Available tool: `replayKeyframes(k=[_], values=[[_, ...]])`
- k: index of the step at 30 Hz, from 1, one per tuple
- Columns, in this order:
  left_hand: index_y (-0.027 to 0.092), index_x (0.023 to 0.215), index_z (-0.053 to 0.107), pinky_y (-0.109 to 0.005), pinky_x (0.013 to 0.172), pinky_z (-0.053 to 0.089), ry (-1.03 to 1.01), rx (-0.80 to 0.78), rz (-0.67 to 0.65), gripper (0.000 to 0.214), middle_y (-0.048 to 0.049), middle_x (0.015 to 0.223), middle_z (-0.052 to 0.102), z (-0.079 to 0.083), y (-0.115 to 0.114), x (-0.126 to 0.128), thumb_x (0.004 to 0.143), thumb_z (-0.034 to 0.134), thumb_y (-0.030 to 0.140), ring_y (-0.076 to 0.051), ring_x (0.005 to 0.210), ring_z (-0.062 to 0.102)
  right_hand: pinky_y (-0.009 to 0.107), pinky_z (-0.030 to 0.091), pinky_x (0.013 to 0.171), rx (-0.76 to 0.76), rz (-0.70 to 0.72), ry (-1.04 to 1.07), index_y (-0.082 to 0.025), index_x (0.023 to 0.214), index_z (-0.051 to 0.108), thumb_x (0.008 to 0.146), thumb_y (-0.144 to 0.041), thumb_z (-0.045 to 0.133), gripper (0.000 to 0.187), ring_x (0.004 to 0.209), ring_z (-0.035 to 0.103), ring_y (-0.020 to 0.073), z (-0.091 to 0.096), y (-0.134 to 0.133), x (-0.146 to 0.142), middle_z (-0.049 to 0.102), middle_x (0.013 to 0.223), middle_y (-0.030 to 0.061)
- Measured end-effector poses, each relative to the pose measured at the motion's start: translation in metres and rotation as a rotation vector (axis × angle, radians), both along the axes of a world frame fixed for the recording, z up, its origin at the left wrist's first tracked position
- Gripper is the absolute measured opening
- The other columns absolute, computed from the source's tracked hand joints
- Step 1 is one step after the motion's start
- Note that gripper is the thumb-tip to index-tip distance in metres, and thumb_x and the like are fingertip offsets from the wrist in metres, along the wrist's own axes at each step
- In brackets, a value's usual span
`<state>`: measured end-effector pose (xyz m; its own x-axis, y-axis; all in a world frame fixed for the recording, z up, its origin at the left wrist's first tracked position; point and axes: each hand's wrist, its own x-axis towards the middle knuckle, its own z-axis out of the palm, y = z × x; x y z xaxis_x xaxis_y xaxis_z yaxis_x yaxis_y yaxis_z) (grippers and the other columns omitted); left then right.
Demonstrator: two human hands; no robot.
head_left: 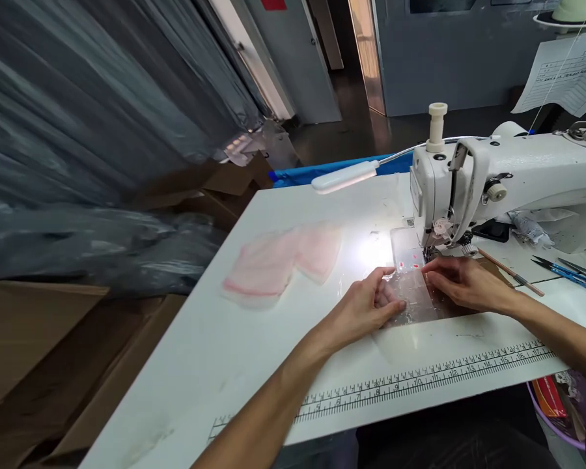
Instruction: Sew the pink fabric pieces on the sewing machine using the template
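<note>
Left hand [371, 305], right hand [461, 281]: grips slack, flat on clear sheet [415, 298] side edges; sewing machine [493, 176] behind, table [215, 358] room left.

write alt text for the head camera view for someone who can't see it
A person's left hand and right hand press a clear plastic piece flat on a white table at the needle of a white sewing machine, lit by a small lamp. Pale pink fabric pieces lie to the left, blue scissors to the right.
</note>
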<state>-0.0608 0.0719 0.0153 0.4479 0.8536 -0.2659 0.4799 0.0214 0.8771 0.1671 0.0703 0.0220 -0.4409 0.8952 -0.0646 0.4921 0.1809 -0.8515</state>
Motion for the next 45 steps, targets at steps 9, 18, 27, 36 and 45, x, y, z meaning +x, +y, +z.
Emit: replayKeyframes(k=[9,18,27,36,45], values=[[0.017,0.135,0.041,-0.025,0.05,0.051,-0.026,0.248,0.156,0.062,0.0001,0.084,0.067,-0.015,-0.001,0.01,0.08,0.065,0.035,-0.011,0.052,0.06,0.04,0.052,0.078,0.632,0.299,-0.531,-0.021,0.126,0.064,0.1,-0.028,0.04,0.036,0.095,0.055,0.0247,-0.025,0.01,0.032,0.059,0.112,0.0142],[0.016,0.129,0.047,-0.025,0.046,0.05,-0.065,0.122,0.283,0.067,0.0064,0.07,0.063,-0.011,0.007,0.012,0.072,0.076,0.037,-0.011,0.047,0.059,0.037,0.051,0.082,0.526,0.2,-0.272,-0.02,0.126,0.064,0.099,-0.028,0.045,0.034,0.099,0.057,0.0225,-0.032,0.017,0.041,0.062,0.11,0.0109],[0.012,0.117,0.049,-0.022,0.045,0.048,-0.142,-0.079,0.287,0.068,0.0071,0.066,0.061,0.0,0.013,0.012,0.064,0.081,0.038,-0.009,0.049,0.056,0.04,0.048,0.087,0.565,0.278,-0.17,-0.021,0.121,0.07,0.098,-0.026,0.047,0.033,0.093,0.056,0.0217,-0.032,0.012,0.049,0.063,0.101,0.0103],[0.013,0.118,0.05,-0.021,0.042,0.046,-0.14,-0.067,0.301,0.07,0.0067,0.065,0.062,-0.002,0.013,0.013,0.062,0.083,0.038,-0.008,0.047,0.054,0.04,0.047,0.089,0.548,0.269,-0.184,-0.022,0.119,0.071,0.096,-0.023,0.049,0.032,0.095,0.055,0.0218,-0.035,0.011,0.046,0.063,0.104,0.01],[0.014,0.119,0.052,-0.021,0.043,0.048,-0.146,-0.055,0.294,0.062,0.0056,0.066,0.063,-0.004,0.013,0.011,0.067,0.081,0.032,-0.009,0.048,0.056,0.039,0.046,0.096,0.44,0.362,-0.232,-0.025,0.116,0.073,0.091,-0.018,0.049,0.036,0.105,0.057,0.0214,-0.015,-0.001,0.049,0.062,0.111,0.0086]])
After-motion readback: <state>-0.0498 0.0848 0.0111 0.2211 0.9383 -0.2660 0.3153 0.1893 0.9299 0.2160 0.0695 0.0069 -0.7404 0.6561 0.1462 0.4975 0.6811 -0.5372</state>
